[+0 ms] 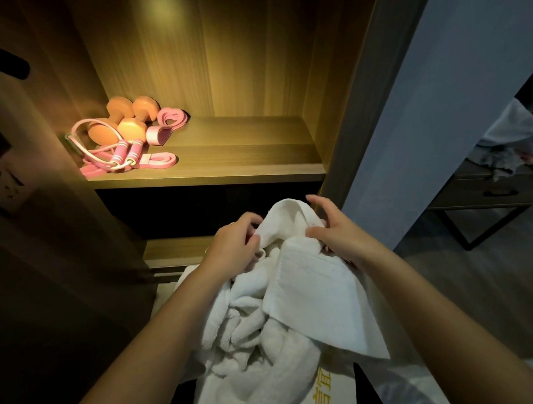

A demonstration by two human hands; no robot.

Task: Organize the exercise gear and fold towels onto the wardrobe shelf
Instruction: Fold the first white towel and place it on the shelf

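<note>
Both hands grip one white towel (309, 291) in front of the wardrobe, below the lit shelf (241, 151). Left hand (236, 243): fingers curled, pinching the upper left edge of the cloth. Right hand (333, 232): thumb and fingers pinch the upper right fold; its lower fingers are hidden behind the fabric. The towel is bunched, not flat, and hangs down between the forearms. A flat hemmed panel lies over the crumpled mass. Gold lettering (324, 391) shows near the bottom (cut off by the frame edge and not legible).

The shelf carries the exercise gear, grouped at its left end:
- two orange dumbbells (127, 116), side by side at the back;
- a pink jump rope (125, 153), coiled in front of them, handles together;
- a pink resistance band (170, 117), just right of the dumbbells;
- a second band (159, 160) lying flat near the front edge.

The right part of the shelf is bare wood.

A lower shelf (172, 251) shows below, largely hidden by the left hand and towel; the space between the two shelves is too dark to read. A wall socket (1, 179) sits at far left in shadow. At far right, a dark counter (487, 192) with a drawer holds a white cloth (512, 130), cut off by the frame.
</note>
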